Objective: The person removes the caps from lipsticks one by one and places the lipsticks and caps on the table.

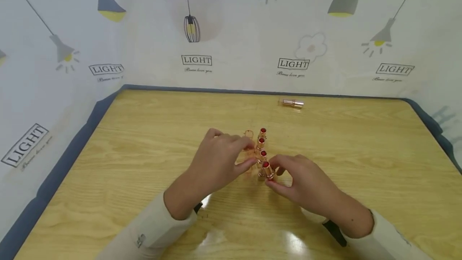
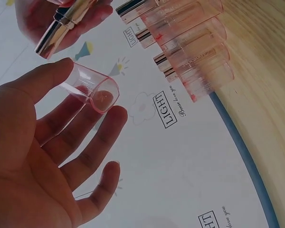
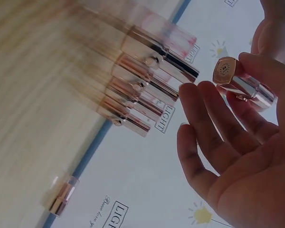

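4 lipsticks (image 1: 261, 145) stood uncapped, 1 far lipstick (image 1: 293, 103) lay seemingly capped; left hand (image 1: 218, 161) pinched a clear cap (image 2: 92, 80), right hand (image 1: 306, 181) a 5th lipstick (image 3: 242, 86).

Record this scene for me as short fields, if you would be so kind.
surface: yellowish wood-grain table
left hand: pinching a clear pink plastic cap
right hand: pinching a shiny rose-gold lipstick tube
between hands: four similar tubes, standing in a row
beside them: more clear caps
near far edge: capped rose-gold tube, lying on its side
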A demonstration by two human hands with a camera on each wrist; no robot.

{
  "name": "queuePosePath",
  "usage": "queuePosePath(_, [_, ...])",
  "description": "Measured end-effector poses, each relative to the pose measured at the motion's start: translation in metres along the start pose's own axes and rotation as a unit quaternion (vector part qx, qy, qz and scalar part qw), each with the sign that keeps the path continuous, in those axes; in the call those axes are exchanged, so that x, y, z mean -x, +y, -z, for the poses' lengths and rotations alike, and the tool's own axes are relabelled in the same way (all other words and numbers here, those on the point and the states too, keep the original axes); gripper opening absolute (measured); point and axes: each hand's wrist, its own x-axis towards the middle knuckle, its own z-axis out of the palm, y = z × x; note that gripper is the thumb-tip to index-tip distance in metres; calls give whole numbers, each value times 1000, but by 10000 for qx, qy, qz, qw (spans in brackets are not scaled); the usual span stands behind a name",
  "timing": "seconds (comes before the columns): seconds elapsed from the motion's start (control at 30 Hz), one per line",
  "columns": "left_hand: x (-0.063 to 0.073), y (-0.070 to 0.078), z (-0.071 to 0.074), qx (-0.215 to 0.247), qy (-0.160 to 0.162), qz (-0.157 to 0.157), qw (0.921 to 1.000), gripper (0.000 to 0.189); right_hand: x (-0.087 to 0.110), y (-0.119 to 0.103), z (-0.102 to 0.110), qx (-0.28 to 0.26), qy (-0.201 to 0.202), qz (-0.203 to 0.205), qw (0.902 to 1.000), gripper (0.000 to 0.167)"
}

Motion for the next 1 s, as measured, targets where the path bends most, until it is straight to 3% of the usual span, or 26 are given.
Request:
queuePosePath(0.37, [-2,1,-3,168,43,-75,9998,32,13,3,-2,-336,-457,-6,9984,30])
queuePosePath(0.77, [-2,0,-3,119,101,-57,9999,32,16,6,-9,-163,-647,182,9976,30])
queuePosePath(1.0, [-1,-1,-3,150,33,-54,9999,32,13,7,-17,-128,-1009,94,9948,29])
